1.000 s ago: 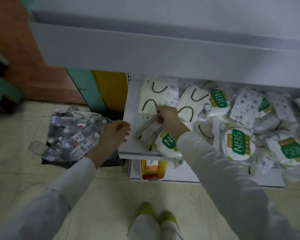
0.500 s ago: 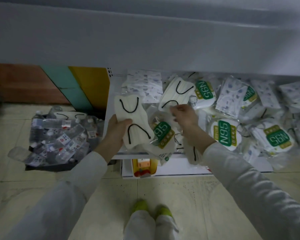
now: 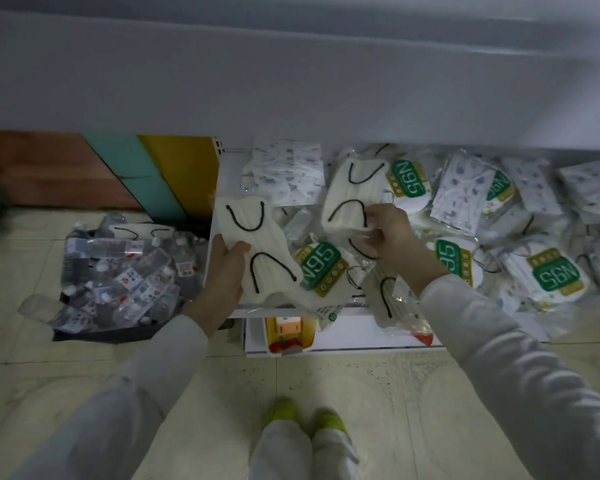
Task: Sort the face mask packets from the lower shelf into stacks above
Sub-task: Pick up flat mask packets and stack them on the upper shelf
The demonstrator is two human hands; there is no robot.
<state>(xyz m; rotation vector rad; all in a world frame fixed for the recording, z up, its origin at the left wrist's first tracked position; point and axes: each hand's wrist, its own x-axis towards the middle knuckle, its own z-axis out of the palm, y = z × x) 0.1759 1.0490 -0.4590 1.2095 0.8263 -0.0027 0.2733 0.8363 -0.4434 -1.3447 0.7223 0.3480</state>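
Fingers of my left hand (image 3: 223,271) are curled round the near edge of a cream mask packet (image 3: 253,237), thumb pressed on its front between the two black ear loops. I hold it tilted over the left end of the lower shelf (image 3: 231,171). My right hand (image 3: 395,237) pinches the near corner of a second cream packet (image 3: 352,199), which slants on the heap. Just below that wrist a third cream packet (image 3: 392,303) hangs over the shelf lip. Between my hands lies an N95 packet (image 3: 321,268), green label up (more of the same crowd the shelf to the right). A patterned packet (image 3: 284,174) sits at the back left. Overhead runs the pale upper shelf front (image 3: 291,81). On the floor to the left stands a crate of water bottles (image 3: 118,271).
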